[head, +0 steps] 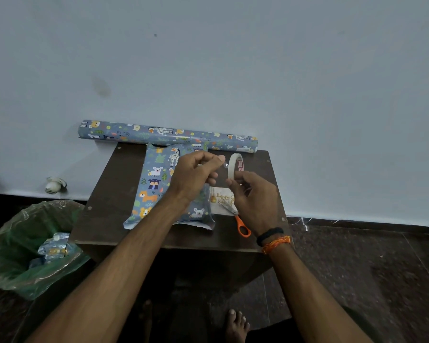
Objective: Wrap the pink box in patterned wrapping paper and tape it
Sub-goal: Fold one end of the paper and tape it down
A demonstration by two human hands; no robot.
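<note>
Hands: L [196,174] pinches tape end | R [252,194] grips tape roll [235,163] | wrapped box [156,184] below

A bin [15,256] with a green bag stands on the floor left of the brown desk [114,184]. Orange-handled scissors [240,225] lie on a small card [223,198] on the desk.

The wrapped box [159,191] lies on the table [109,194]. The paper roll [167,136] lies at its 12 o'clock, the scissors [240,222] at 4 o'clock on a card [221,195], the bin [32,246] at 8 o'clock beside the table.
</note>
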